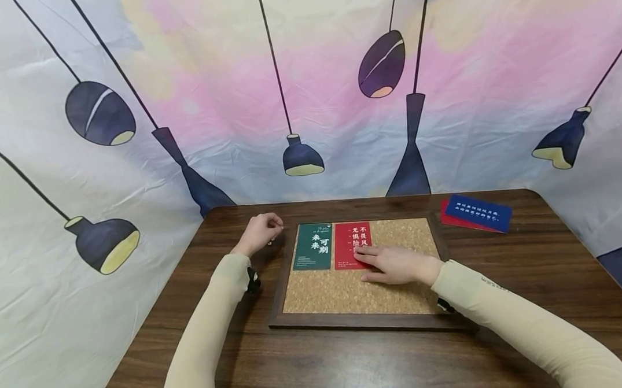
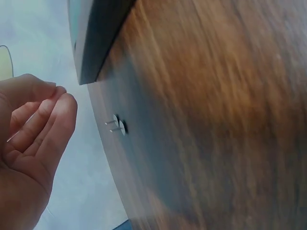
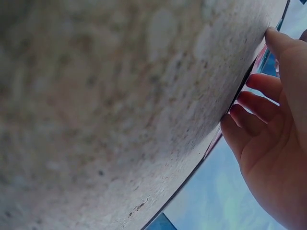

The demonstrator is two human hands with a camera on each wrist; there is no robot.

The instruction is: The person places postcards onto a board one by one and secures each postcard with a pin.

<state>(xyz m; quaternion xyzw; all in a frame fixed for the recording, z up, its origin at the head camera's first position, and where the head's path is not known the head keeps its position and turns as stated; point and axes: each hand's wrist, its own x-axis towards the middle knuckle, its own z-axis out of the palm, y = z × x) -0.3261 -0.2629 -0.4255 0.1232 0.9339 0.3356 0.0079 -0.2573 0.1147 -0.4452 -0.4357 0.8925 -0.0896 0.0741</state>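
A framed cork board point(image 1: 336, 294) lies on the table with a green card point(image 1: 305, 255) and a red card point(image 1: 343, 250) side by side on it. A small tack shows at the green card's upper right corner. My right hand point(image 1: 397, 264) rests spread on the red card and the cork, covering part of the card's lettering. Left of the frame, my left hand point(image 1: 257, 232) hovers with thumb and fingertips together. In the left wrist view nothing can be made out between those fingertips. Two thumbtacks point(image 2: 123, 127) lie points up on the table near that hand.
Behind the board's right corner, a blue card point(image 1: 476, 213) overlaps a red card point(image 1: 466, 225) on the wooden table point(image 1: 349, 360). A curtain point(image 1: 233, 93) printed with hanging lamps stands at the table's far edge. The dark frame rises above the tabletop.
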